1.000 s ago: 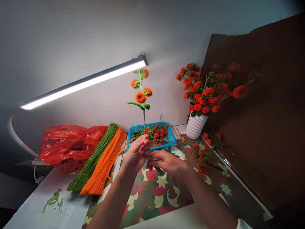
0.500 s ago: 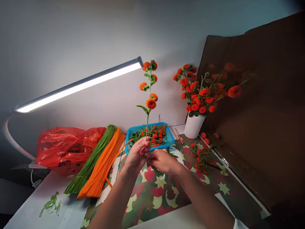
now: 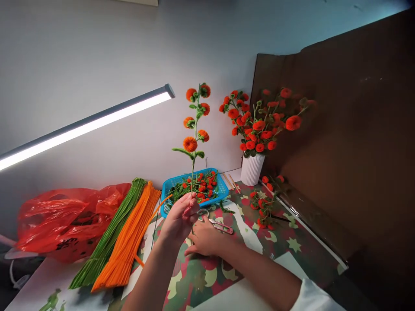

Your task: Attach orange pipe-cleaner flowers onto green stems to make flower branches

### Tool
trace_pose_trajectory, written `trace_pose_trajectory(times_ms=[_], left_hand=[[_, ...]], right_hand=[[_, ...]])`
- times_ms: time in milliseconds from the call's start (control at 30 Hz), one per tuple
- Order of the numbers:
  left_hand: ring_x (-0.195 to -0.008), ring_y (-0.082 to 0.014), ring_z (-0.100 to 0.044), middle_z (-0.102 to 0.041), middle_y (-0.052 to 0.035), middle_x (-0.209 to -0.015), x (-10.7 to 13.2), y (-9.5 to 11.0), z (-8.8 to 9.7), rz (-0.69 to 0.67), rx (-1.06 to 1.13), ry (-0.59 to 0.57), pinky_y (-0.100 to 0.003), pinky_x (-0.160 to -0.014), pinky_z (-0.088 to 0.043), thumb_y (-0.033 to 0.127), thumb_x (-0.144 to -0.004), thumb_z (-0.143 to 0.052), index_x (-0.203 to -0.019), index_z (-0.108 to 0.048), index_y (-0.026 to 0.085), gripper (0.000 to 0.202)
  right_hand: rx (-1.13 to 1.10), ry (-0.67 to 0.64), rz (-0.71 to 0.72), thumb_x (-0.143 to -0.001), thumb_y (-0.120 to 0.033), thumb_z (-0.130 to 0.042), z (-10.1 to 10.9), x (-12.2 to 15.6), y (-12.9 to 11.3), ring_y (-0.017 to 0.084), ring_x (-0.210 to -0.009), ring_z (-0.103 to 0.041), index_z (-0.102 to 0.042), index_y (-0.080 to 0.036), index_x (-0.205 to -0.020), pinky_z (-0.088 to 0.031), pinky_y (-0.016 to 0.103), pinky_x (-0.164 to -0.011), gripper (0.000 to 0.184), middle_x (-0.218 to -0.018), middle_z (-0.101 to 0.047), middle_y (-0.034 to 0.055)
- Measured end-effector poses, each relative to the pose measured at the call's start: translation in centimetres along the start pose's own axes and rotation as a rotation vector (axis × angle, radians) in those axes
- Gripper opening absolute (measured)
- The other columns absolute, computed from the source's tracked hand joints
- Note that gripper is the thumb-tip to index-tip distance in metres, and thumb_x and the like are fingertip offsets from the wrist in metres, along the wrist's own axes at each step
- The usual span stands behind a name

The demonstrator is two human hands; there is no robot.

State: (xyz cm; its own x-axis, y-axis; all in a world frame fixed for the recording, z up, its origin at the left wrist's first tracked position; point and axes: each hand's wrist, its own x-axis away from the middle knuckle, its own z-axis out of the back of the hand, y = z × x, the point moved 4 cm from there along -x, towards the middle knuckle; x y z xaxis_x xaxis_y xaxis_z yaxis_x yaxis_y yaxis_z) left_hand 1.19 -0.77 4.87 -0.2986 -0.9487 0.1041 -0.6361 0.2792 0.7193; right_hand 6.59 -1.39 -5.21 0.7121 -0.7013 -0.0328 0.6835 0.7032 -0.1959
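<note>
Upright in my left hand (image 3: 181,214) is a spray of orange pipe-cleaner flowers (image 3: 190,144) with green leaves, its thin green stem pinched between thumb and fingers. My right hand (image 3: 205,237) is low over the patterned sheet, just right of and below the left hand, with its fingers apart and nothing visible in them. Right behind its knuckles lies a small pink metal tool (image 3: 223,226), perhaps snips, partly hidden by the hand. The blue basket (image 3: 167,190), full of small red-orange flowers and green stems, stands behind both hands.
Bundles of green pipe cleaners (image 3: 113,231) and orange pipe cleaners (image 3: 125,242) lie left, beside a red plastic bag (image 3: 74,216). A white vase (image 3: 252,169) of flowers stands back right, near loose flower sprigs (image 3: 262,209) and a brown board (image 3: 340,142). A lamp bar (image 3: 90,125) hangs upper left.
My right hand has come away from the stem below my left hand and moved down with its fingers spreading. The pink tool has come into sight. The view has shifted right.
</note>
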Motion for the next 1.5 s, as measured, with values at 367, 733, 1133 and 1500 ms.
trace_pose_trajectory(times_ms=[367, 733, 1133, 1500], left_hand=[[-0.04, 0.0008, -0.033, -0.045, 0.0068, -0.061, 3.2, -0.3, 0.2, 0.038, 0.191, 0.081, -0.009, -0.033, -0.024, 0.009, -0.072, -0.065, -0.083, -0.055, 0.012, 0.014], [-0.04, 0.001, -0.03, -0.044, 0.0075, -0.06, 9.3, -5.2, 1.9, -0.016, 0.191, 0.086, -0.01, -0.033, -0.021, 0.012, -0.065, -0.071, -0.082, -0.055, 0.012, 0.024], [-0.041, 0.0001, -0.035, -0.051, 0.0053, -0.061, 16.6, -13.1, 5.5, -0.131, 0.031, 0.198, -0.011, -0.034, -0.023, 0.022, -0.053, -0.081, -0.076, -0.06, 0.013, 0.032], [-0.079, -0.021, -0.067, -0.071, -0.0131, -0.092, 18.1, -12.5, 8.8, -0.135, -0.283, 0.235, -0.032, -0.069, -0.052, 0.027, -0.056, -0.083, -0.101, -0.066, 0.015, 0.049]], right_hand=[[-0.378, 0.578, -0.107, -0.088, -0.021, -0.047, 2.3, 5.2, 0.2, 0.024, -0.112, -0.047, -0.058, -0.02, -0.11, -0.037, 0.042, -0.096, 0.024, -0.119, -0.055, 0.0102], [-0.988, 0.704, -0.412, -0.081, -0.034, -0.056, -1.6, 14.2, -10.0, 0.02, -0.068, -0.058, -0.065, -0.018, -0.081, -0.042, 0.031, -0.066, 0.018, -0.073, -0.065, 0.0059], [-1.069, 0.656, -0.331, -0.085, -0.033, -0.049, -7.6, 17.9, -13.8, 0.013, -0.053, -0.049, -0.054, -0.015, -0.056, -0.032, 0.025, -0.053, 0.035, -0.053, -0.051, -0.0002], [-1.678, 0.263, -0.194, -0.068, -0.063, -0.062, -14.4, 20.5, -12.1, 0.009, -0.048, -0.039, -0.057, -0.015, -0.064, -0.032, 0.025, -0.054, 0.049, -0.053, -0.045, -0.0032]])
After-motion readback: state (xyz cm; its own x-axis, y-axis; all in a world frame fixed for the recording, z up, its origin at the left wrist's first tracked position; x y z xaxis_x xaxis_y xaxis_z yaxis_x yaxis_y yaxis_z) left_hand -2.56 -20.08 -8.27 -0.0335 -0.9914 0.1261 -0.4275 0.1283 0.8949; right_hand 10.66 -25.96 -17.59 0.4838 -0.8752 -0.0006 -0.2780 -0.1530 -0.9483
